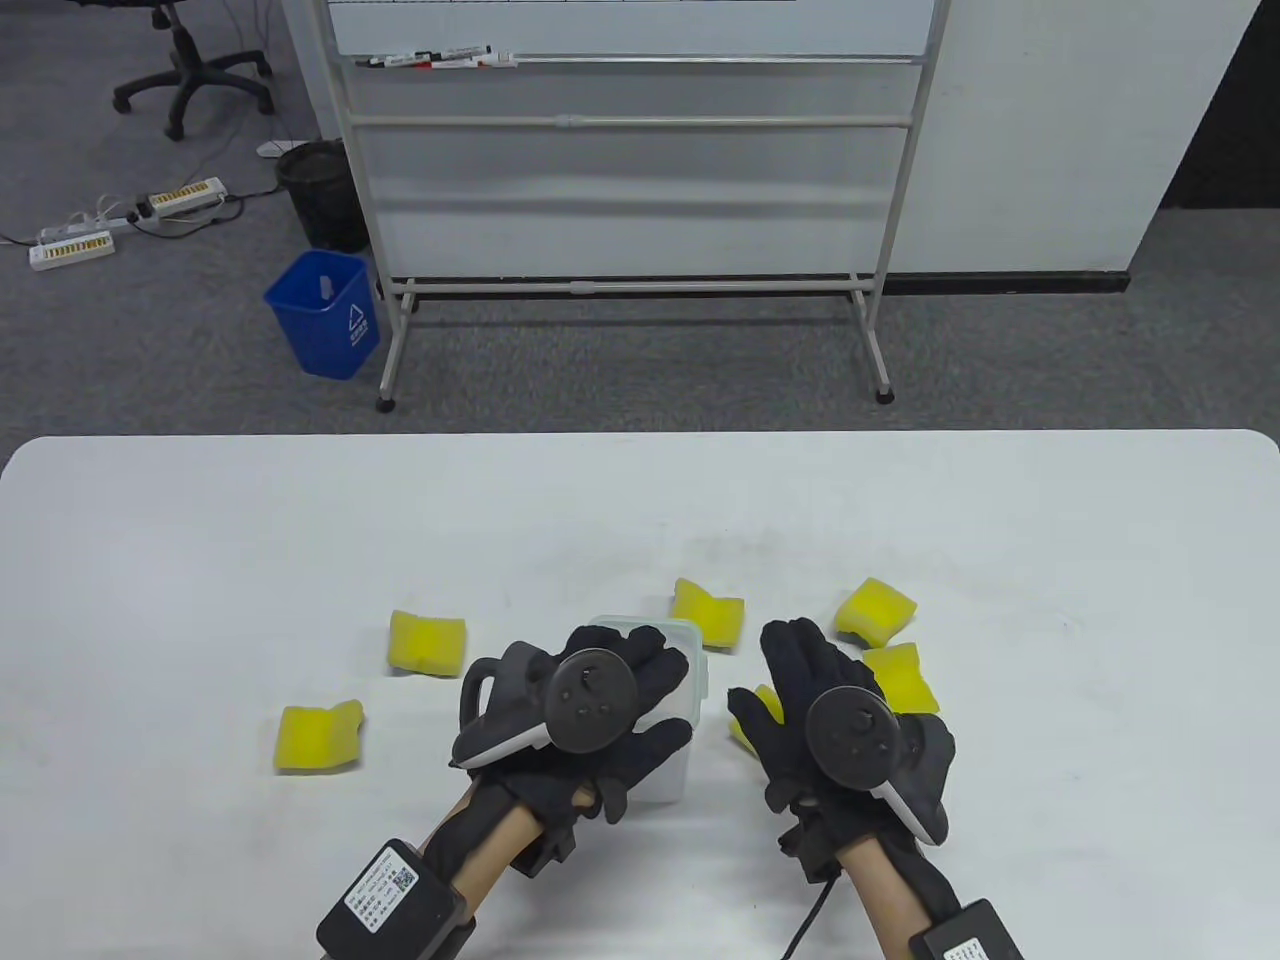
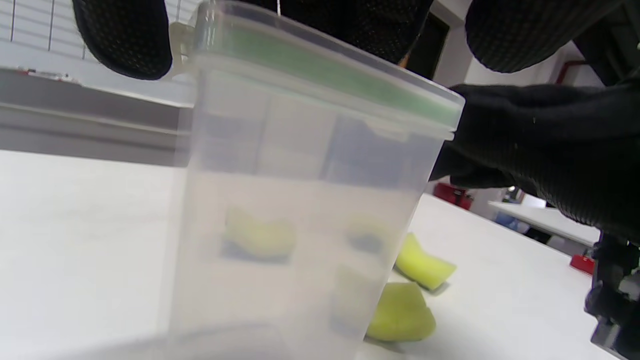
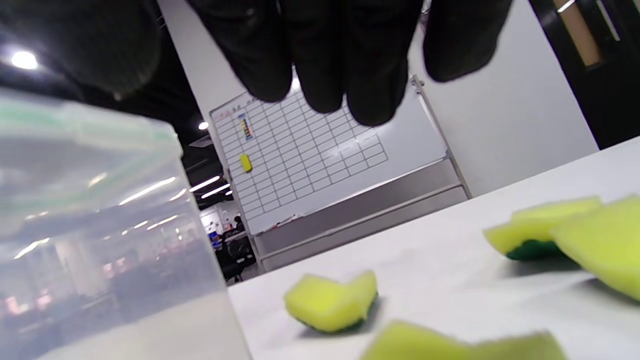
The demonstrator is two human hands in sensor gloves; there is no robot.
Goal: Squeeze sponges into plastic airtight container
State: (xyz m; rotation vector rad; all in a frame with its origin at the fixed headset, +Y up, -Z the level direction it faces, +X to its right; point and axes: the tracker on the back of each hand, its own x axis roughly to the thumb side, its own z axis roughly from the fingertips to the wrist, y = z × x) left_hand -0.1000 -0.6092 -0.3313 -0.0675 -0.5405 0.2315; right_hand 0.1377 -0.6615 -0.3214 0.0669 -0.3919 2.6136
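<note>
Table view shows the left hand (image 1: pixel 585 715) resting flat on top of the translucent plastic airtight container (image 1: pixel 672 745), fingers spread across its lid, while the right hand (image 1: pixel 815 720) hovers just to the container's right with fingers extended and apart, gripping nothing that I can see. In the left wrist view the clear lid with its green seal (image 2: pixel 325 65) sits on the container, and no sponge seems to be inside; the yellow shapes seen through the wall look like sponges lying beyond it.

Six yellow rectangular sponges lie loose on the white table (image 1: pixel 200 560): two to the left (image 1: pixel 428 642) (image 1: pixel 318 738), one just behind the container (image 1: pixel 708 612), two to the right (image 1: pixel 876 610) (image 1: pixel 903 680), and one partly hidden under the right hand (image 1: pixel 760 712).

The chief risk, as I judge it, is the lid: if it is latched, prying it up with one hand could tip or skid the light, empty container across the smooth table. Its latches are not clearly visible, so I cannot tell whether they are fastened. Later, springy sponges may bulge out of the opening and keep the lid from seating unless each is squeezed well down. The right hand, so near the half-hidden sponge, could also nudge it away rather than grip it.
</note>
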